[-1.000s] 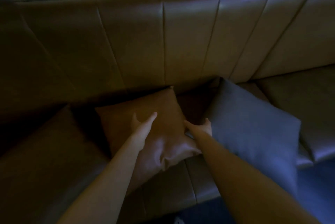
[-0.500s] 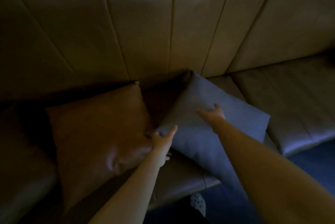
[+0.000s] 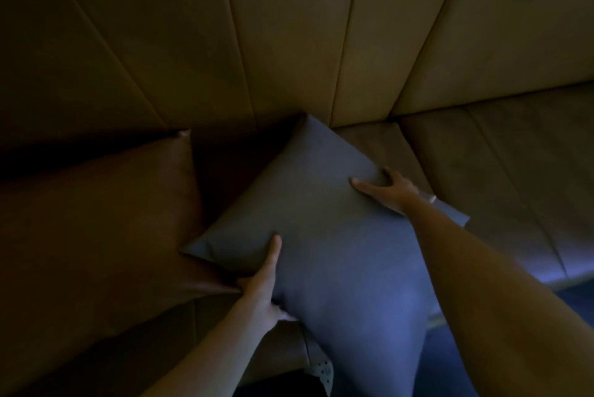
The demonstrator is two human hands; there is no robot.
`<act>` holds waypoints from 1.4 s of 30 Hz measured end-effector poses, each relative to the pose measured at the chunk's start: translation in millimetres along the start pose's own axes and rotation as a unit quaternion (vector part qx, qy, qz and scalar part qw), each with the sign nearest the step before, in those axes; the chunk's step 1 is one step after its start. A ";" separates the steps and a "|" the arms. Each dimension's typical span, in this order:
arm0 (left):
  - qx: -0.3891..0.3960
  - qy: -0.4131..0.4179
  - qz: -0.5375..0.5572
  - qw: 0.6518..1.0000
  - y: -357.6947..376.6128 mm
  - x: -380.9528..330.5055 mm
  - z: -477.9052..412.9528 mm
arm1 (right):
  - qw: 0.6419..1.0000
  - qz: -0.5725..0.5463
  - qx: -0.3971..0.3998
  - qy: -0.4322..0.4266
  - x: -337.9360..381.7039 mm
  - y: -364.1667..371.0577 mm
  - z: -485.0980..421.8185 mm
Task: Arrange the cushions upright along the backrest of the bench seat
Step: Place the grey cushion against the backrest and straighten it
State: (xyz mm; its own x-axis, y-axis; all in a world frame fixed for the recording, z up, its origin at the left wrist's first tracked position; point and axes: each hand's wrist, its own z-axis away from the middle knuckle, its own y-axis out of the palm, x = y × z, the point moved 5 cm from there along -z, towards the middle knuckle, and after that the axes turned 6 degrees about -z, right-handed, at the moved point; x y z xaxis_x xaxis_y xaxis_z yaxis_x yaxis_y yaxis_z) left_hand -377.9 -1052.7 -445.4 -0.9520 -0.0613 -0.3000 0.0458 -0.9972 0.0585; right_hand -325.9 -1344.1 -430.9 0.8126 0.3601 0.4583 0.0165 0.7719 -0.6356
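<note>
- Single head view, worn above the bench seat (image 3: pixel 501 191), looking forward and steeply down.
- Close range: backrest (image 3: pixel 289 27) panels fill 10 to 2 o'clock, top edge cut off.
- Forearms enter from 5 and 7 o'clock.
- Wide-angle bend at the frame edges.
- No second view, nothing shared.

1. Two cushions lie on the bench seat (image 3: pixel 501 178): one grey-blue cushion (image 3: pixel 324 236) whose far corner touches the backrest (image 3: pixel 289 27), and one brown cushion (image 3: pixel 96 229) just left of the grey-blue one.
2. Two hands grip the grey-blue cushion: one left hand (image 3: pixel 263 284) on its left edge, one right hand (image 3: pixel 390 191) on its right edge.
3. One backrest, with several padded panels.
</note>
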 end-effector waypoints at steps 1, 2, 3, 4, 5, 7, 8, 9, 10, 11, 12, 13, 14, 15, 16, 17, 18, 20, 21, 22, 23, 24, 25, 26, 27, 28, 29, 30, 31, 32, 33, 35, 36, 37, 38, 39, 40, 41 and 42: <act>-0.001 0.000 0.001 1.000 2.4 -1.9 -1.6 | 1.000 0.005 -0.004 0.005 -0.9 -0.6 -3.4; 0.000 0.000 0.000 1.000 4.7 -5.2 -0.4 | 1.000 0.022 -0.012 0.013 -0.4 -2.9 -3.3; 0.004 0.002 -0.005 1.000 7.9 -8.7 1.6 | 0.999 0.029 -0.016 0.022 -0.4 -6.5 -2.1; 0.007 0.010 -0.005 1.000 10.1 -13.3 2.6 | 0.999 0.023 -0.016 0.030 -1.6 -10.6 -2.9; 0.015 0.019 -0.007 1.000 14.3 -21.0 8.2 | 0.999 0.012 -0.015 0.039 -3.8 -16.0 -2.8; 0.025 0.026 -0.009 0.999 22.5 -37.1 15.4 | 0.998 -0.019 -0.026 0.054 -10.6 -31.6 -4.5; 0.031 0.032 -0.012 0.999 27.4 -46.4 15.9 | 0.997 -0.039 -0.034 0.061 -14.6 -39.5 -7.1; 0.034 0.041 -0.016 0.998 32.8 -56.7 18.1 | 0.996 -0.055 -0.037 0.066 -17.3 -46.6 -8.4; 0.035 0.054 -0.019 0.998 36.5 -67.5 18.2 | 0.995 -0.067 -0.038 0.069 -22.2 -51.3 -12.6; 0.028 0.063 -0.024 0.997 38.6 -77.0 18.0 | 0.994 -0.073 -0.036 0.068 -27.5 -53.4 -19.4; 0.021 0.075 -0.028 0.997 38.8 -85.8 15.0 | 0.994 -0.079 -0.028 0.064 -25.1 -52.0 -16.8; 0.008 0.081 -0.032 0.996 36.3 -91.4 9.6 | 0.995 -0.080 -0.017 0.066 -21.9 -46.5 -14.1; -0.011 0.082 -0.036 0.996 31.9 -93.4 1.6 | 0.996 -0.070 -0.009 0.062 -17.2 -38.7 -10.9; -0.021 0.077 -0.047 0.996 29.3 -93.1 -3.0 | 0.997 -0.046 -0.010 0.063 -13.1 -31.0 -6.7; -0.020 0.069 -0.058 0.996 28.1 -89.7 -6.7 | 0.997 -0.028 -0.015 0.064 -11.9 -25.2 -6.6; -0.011 0.061 -0.066 0.996 28.9 -84.7 -10.7 | 0.998 -0.018 -0.019 0.061 -10.3 -22.4 -6.9; -0.001 0.057 -0.070 0.996 30.3 -80.2 -12.9 | 0.998 -0.020 -0.014 0.058 -8.8 -22.3 -8.5; 0.010 0.066 -0.062 0.996 33.3 -77.8 -13.5 | 0.998 -0.034 -0.009 0.056 -6.4 -30.3 -11.7; 0.008 0.077 -0.055 0.995 32.1 -79.1 -16.2 | 0.997 -0.045 -0.024 0.052 -6.8 -38.3 -15.9; 0.004 0.091 -0.053 0.994 30.3 -82.3 -18.7 | 0.996 -0.061 -0.046 0.050 -7.7 -47.3 -21.0; -0.001 0.100 -0.057 0.993 28.1 -85.7 -20.8 | 0.994 -0.080 -0.064 0.050 -8.8 -55.7 -27.0; -0.006 0.105 -0.065 0.992 25.3 -88.9 -24.5 | 0.992 -0.098 -0.071 0.047 -10.9 -61.2 -34.4; -0.008 0.100 -0.079 0.992 23.5 -91.0 -26.4 | 0.991 -0.110 -0.066 0.042 -9.1 -62.7 -38.9; -0.003 0.092 -0.089 0.992 21.5 -91.2 -29.9 | 0.991 -0.120 -0.052 0.036 -8.7 -60.3 -44.0; 0.005 0.086 -0.094 0.992 21.2 -90.2 -33.9 | 0.990 -0.129 -0.037 0.030 -7.7 -54.9 -47.2; 0.019 0.086 -0.095 0.992 23.0 -89.6 -35.0 | 0.989 -0.141 -0.025 0.029 -10.0 -47.7 -50.3; 0.034 0.091 -0.095 0.991 25.3 -88.9 -35.6 | 0.988 -0.152 -0.021 0.030 -10.5 -40.4 -48.3; 0.040 0.097 -0.092 0.990 26.9 -88.0 -37.2 | 0.986 -0.164 -0.025 0.034 -12.7 -34.7 -46.5; 0.042 0.102 -0.090 0.990 28.0 -87.0 -37.8 | 0.983 -0.173 -0.036 0.037 -14.4 -32.6 -44.3; 0.043 0.105 -0.086 0.990 29.2 -86.2 -37.2 | 0.981 -0.184 -0.045 0.039 -13.3 -32.7 -39.7; 0.042 0.107 -0.079 0.990 29.5 -85.3 -37.8 | 0.978 -0.197 -0.054 0.039 -12.3 -34.5 -36.6; 0.043 0.120 -0.059 0.990 30.3 -84.8 -38.4 | 0.970 -0.231 -0.069 0.032 -9.8 -42.1 -28.4; 0.048 0.133 -0.052 0.989 31.8 -86.1 -38.8 | 0.965 -0.251 -0.072 0.029 -10.8 -45.7 -24.5; 0.054 0.151 -0.050 0.986 34.5 -89.5 -38.3 | 0.960 -0.270 -0.076 0.022 -12.9 -48.3 -21.7; 0.058 0.175 -0.054 0.981 37.6 -95.1 -35.7 | 0.953 -0.289 -0.087 0.018 -15.7 -51.2 -17.3; 0.059 0.202 -0.057 0.976 40.6 -102.5 -31.8 | 0.946 -0.307 -0.101 0.009 -18.9 -53.1 -13.8; 0.063 0.232 -0.059 0.969 43.4 -111.2 -27.8 | 0.937 -0.331 -0.113 0.003 -22.4 -54.7 -10.7; 0.069 0.261 -0.063 0.961 46.8 -121.4 -23.2 | 0.927 -0.354 -0.120 -0.006 -23.7 -56.5 -7.3; 0.077 0.289 -0.068 0.952 50.4 -132.6 -19.4 | 0.918 -0.378 -0.121 -0.013 -22.4 -58.4 -3.3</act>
State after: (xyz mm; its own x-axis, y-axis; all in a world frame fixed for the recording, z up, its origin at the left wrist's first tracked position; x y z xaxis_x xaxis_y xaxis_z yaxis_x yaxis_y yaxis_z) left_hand -243.5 -1095.6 -421.2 -0.6188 0.0105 -0.7855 -0.1524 -0.9825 0.1069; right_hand -343.1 -1398.9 -406.0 0.5023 -0.2160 0.8373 0.7008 0.6689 -0.2479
